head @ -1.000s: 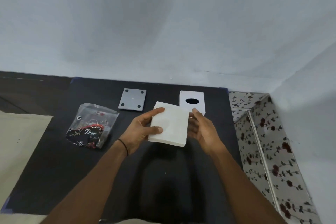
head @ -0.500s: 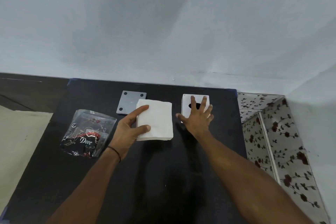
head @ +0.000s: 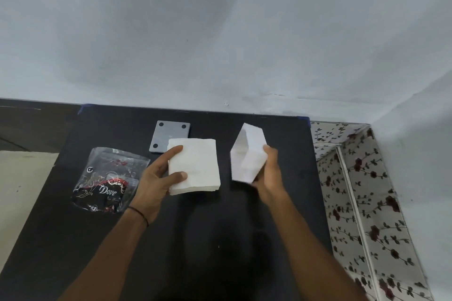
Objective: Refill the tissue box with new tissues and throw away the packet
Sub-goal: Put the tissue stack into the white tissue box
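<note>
My left hand (head: 156, 178) grips a square stack of white tissues (head: 195, 166) by its left edge, just above the black table (head: 220, 239). In my right hand (head: 267, 173) is the white tissue box (head: 248, 154), lifted off the table and tilted so its open underside faces left, towards the stack. A narrow gap separates box and stack. The clear plastic packet (head: 110, 181), printed with "Dove", lies flat at the table's left. Behind the stack lies the box's grey base plate (head: 168, 134), with dark dots at its corners.
A pale wall rises right behind the table. To the right of the table stands a surface with a dark flower pattern (head: 362, 190). A beige surface (head: 22, 186) lies beyond the table's left edge.
My right hand let go of the tissue stack, reached to the box standing at the back, then lifted and tipped it onto its side. The left hand kept the stack, shifting it slightly left.
</note>
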